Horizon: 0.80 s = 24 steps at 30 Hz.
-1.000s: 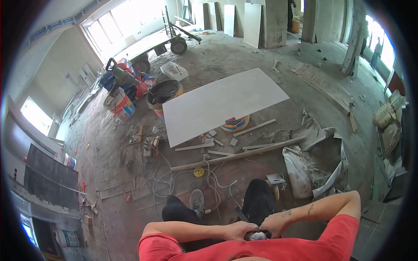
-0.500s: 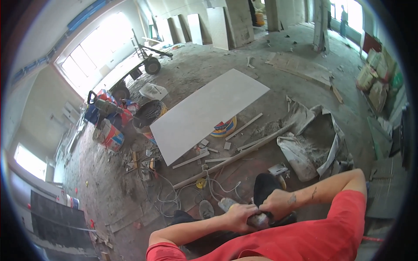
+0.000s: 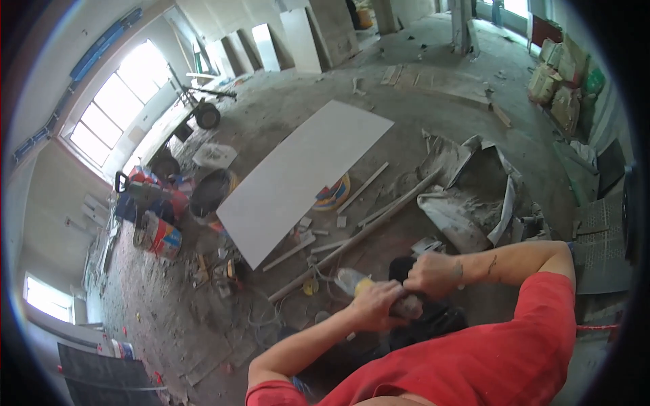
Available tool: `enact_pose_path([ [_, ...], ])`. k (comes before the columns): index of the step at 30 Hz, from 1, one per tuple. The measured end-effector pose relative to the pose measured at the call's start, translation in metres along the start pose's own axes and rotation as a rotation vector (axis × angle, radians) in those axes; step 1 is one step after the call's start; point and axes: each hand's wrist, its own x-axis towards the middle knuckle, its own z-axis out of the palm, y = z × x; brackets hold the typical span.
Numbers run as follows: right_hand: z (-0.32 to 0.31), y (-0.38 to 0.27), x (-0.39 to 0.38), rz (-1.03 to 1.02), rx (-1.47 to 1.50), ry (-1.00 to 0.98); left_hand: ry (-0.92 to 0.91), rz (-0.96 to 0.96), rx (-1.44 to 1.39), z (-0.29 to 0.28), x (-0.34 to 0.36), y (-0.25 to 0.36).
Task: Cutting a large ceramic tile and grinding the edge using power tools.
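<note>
**Gripping a small dark object with 2 hands**

Sitting between both fists at chest height, in front of the red shirt (image 3: 487,352), a small dark object (image 3: 408,306) is being clasped; what it is cannot be told. The left hand (image 3: 374,304) is closing around its near side, while the right hand (image 3: 433,274) is wrapping it from above. Beyond them, a long white board (image 3: 301,176) is lying on the dusty floor (image 3: 284,115), beside a straight pole (image 3: 359,237) and crumpled sacks (image 3: 467,196).

A large white panel (image 3: 301,179) lay flat on the dusty concrete floor (image 3: 433,115), long battens (image 3: 352,238) beside it. A wheelbarrow (image 3: 203,111) stood near the windows (image 3: 115,111), paint buckets (image 3: 157,235) clustered nearby.
</note>
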Motion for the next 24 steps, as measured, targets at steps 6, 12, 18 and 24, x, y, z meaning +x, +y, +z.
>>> enact_pose_path([
  [6, 0.018, -0.033, -0.068, 0.304, 0.343, -0.450, -0.212, -0.110, -0.529, 0.074, 0.014, 0.017],
  [12, 0.048, -0.037, -0.109, 0.615, 1.189, -0.111, -0.282, -0.426, -1.118, 0.085, 0.032, -0.020],
  [18, 0.140, -0.025, -0.143, 0.609, 1.184, -0.038, -0.312, -0.654, -1.108, 0.143, 0.041, -0.034],
  [24, 0.184, -0.019, -0.153, 0.779, 1.605, 0.087, -0.206, -0.671, -0.996, 0.158, 0.076, -0.064],
])
